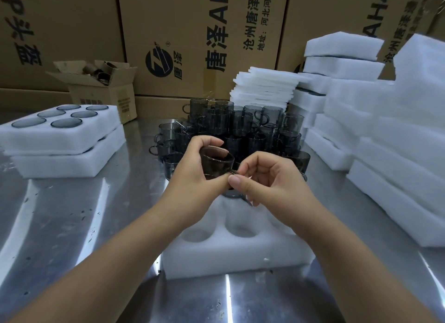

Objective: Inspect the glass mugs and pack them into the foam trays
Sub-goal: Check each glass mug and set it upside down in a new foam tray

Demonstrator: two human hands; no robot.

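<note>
The left hand [192,178] grips the body of a dark glass mug [215,162] and the right hand [272,180] pinches its handle, just above a foam tray [236,253] near the front edge of the surface [60,226]. Behind it stands a pile of mugs [240,125]; filled trays [62,140] lie at the left edge, foam stacks [397,142] at the right edge

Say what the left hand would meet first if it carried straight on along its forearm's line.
Probably the pile of dark glass mugs just beyond: the left hand, holding a mug, points toward it. Depth is hard to judge.
</note>
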